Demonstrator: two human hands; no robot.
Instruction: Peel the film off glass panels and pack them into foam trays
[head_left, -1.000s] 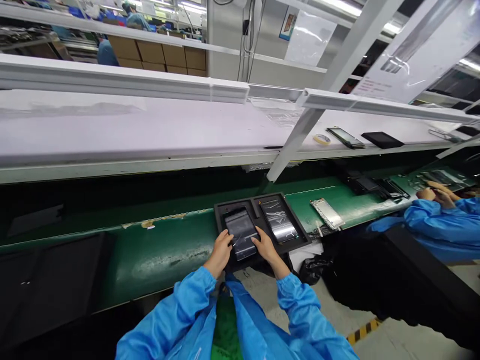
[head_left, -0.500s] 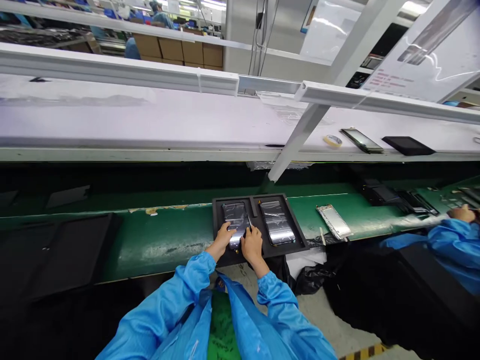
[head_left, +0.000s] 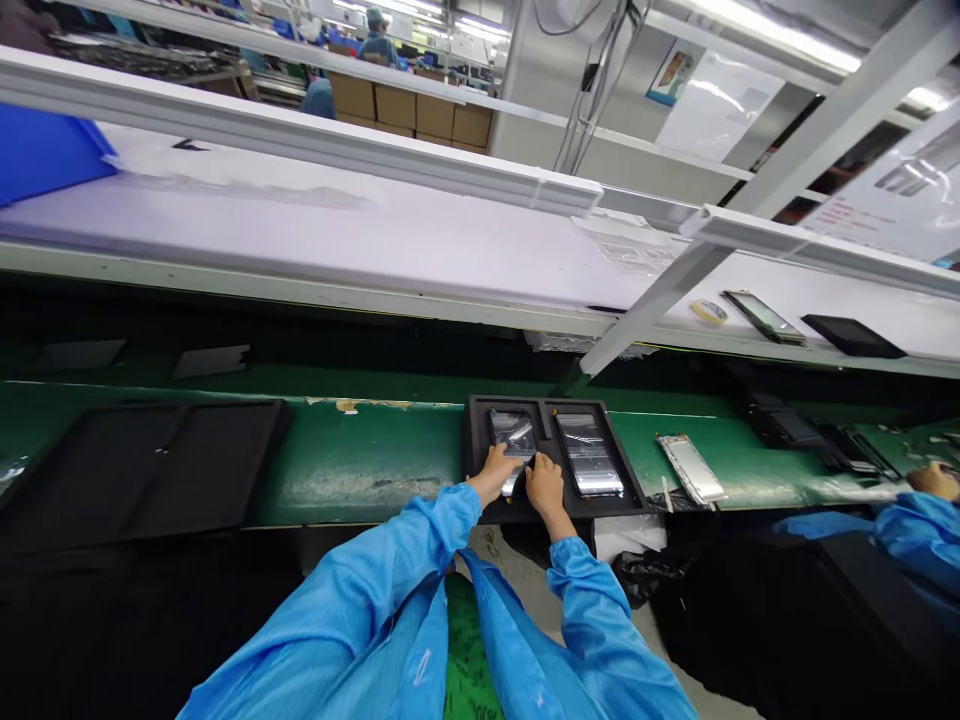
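Note:
A black two-slot tray point(head_left: 634, 490) lies on the green conveyor belt point(head_left: 360, 465) in front of me. Each slot holds a phone wrapped in shiny film. Both hands rest on the left phone point(head_left: 513, 432), at its near end. My left hand point(head_left: 495, 470) lies with its fingers curled on the phone's lower left edge. My right hand point(head_left: 546, 486) presses down beside it, fingers together on the phone's lower right. The right phone point(head_left: 589, 455) lies untouched in its slot.
A bare silver phone part point(head_left: 691, 468) lies on the belt right of the tray. Large black trays point(head_left: 150, 465) sit at the left. The white shelf point(head_left: 420, 245) above carries a tape roll point(head_left: 708, 311), a phone and a black tray. A co-worker's blue sleeve point(head_left: 911, 530) is at the far right.
My hands have come closer together on the near end of the left phone. My head has turned left, so the tray now sits right of centre.

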